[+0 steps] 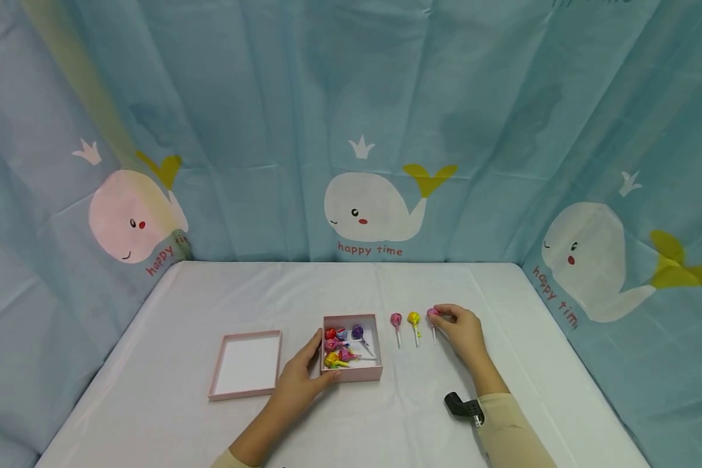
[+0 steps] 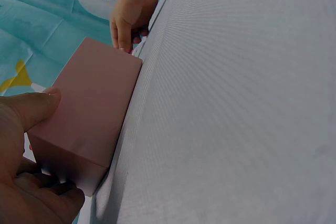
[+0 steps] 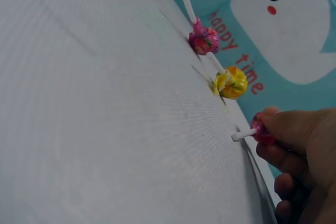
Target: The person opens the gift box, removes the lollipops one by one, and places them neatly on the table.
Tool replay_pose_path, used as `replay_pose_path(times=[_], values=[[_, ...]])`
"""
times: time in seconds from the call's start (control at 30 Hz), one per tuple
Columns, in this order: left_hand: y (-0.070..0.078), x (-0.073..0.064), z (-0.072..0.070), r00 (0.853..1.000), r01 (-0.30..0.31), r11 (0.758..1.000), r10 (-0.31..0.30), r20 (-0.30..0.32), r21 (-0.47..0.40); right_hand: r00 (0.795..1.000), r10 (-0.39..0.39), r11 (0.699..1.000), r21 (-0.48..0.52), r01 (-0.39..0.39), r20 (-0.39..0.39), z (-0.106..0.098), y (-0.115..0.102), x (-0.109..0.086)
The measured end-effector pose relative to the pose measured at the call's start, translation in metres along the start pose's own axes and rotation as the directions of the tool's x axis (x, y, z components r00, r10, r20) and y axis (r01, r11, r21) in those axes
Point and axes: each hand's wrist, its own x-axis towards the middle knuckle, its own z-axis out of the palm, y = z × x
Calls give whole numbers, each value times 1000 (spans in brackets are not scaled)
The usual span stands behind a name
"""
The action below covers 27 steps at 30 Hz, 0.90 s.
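My right hand (image 1: 461,330) pinches the wrapped head of a pink lollipop (image 3: 262,128) between thumb and fingers, its white stick pointing toward me. To its left on the table lie a yellow lollipop (image 1: 413,318) and another pink lollipop (image 1: 396,320), roughly in a row. My left hand (image 1: 298,380) grips the left front corner of a pink box (image 1: 359,374), thumb on the front wall and fingers along the left side. Inside the open box are several lollipops, among them a purple one (image 1: 357,332), a red one (image 1: 330,333) and a yellow one (image 1: 332,359).
Left of the box lies its pink-rimmed lid (image 1: 247,365), white inside facing up. A white cloth covers the table (image 1: 433,422). Blue curtains (image 1: 257,130) printed with whales stand behind and at both sides. A black camera mount (image 1: 463,406) sticks out from the right wrist.
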Motion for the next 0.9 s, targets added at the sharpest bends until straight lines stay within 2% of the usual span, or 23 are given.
replay_pose_path(times=[0.43,0.7,0.9], values=[[0,0,0,1000,-3,1000,3,6,-3,997,-75,990,-117,73,-7,3,6,3],[0,-1,0,1000,11,1000,-11,1,3,995,-101,986,-136,97,-21,3,3,1],[0,0,1,1000,-1,1000,1,3,-2,993,-113,985,-130,109,-22,1,3,2]])
